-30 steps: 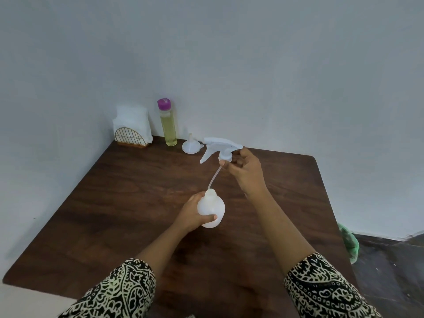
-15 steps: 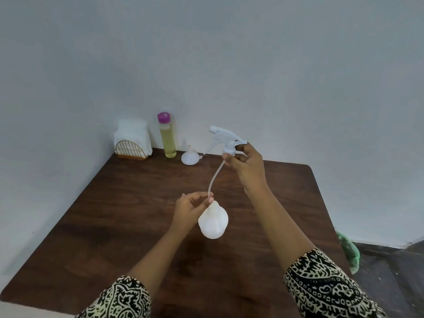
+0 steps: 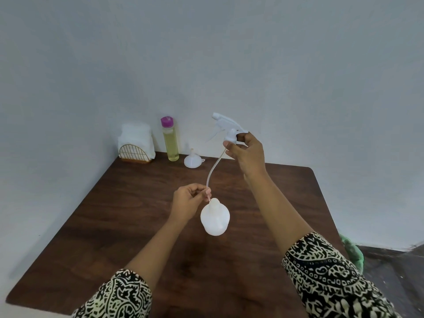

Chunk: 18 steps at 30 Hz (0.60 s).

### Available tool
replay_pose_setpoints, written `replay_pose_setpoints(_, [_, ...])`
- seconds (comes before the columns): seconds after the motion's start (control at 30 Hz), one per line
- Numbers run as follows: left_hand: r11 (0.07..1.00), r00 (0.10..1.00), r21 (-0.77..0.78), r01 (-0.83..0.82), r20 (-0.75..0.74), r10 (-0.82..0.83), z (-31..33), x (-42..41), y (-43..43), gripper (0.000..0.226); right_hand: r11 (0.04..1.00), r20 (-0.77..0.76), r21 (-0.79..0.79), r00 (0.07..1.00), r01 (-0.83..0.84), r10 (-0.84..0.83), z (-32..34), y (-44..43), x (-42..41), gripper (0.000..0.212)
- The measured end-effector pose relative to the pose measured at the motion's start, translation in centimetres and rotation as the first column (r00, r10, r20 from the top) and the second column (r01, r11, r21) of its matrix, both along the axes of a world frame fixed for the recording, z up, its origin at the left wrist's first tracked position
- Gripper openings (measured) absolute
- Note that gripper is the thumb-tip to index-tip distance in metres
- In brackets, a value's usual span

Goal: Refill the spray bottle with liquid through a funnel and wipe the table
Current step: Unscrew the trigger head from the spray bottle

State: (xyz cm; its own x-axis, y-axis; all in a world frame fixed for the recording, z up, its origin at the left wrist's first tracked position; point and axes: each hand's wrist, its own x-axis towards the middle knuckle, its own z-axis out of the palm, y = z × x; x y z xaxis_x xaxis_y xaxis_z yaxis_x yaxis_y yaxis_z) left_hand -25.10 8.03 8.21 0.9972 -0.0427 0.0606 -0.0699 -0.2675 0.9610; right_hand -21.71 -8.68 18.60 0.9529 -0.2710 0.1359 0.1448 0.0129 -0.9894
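Nearest you, your two patterned sleeves (image 3: 328, 278) frame the dark wooden tabletop (image 3: 114, 226). The white spray bottle (image 3: 215, 220) stands upright at mid-tabletop with its neck open, between your forearms. Your left hand (image 3: 188, 203) sits just beside the bottle's left shoulder, fingers curled, and pinches the lower end of the dip tube (image 3: 212, 171) right above the neck. The tube curves up and away to the trigger head (image 3: 226, 127), which your right hand (image 3: 246, 152) holds by its collar, raised well above the bottle and farther back, nozzle pointing left. Behind it, along the wall edge, sit the white funnel (image 3: 192, 159), a tall bottle of yellow liquid (image 3: 171, 141) with a purple cap, and a napkin holder (image 3: 135, 143) in the corner.
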Motion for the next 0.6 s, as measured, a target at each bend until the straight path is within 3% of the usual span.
replay_pose_setpoints(0.6, [1.000, 1.000, -0.017, -0.003, -0.021, 0.003, 1.8, 2.3, 0.9, 0.009, 0.986, -0.029, 0.158, 0.999, 0.046, -0.042, 0.8, 1.0, 3.5, 0.031])
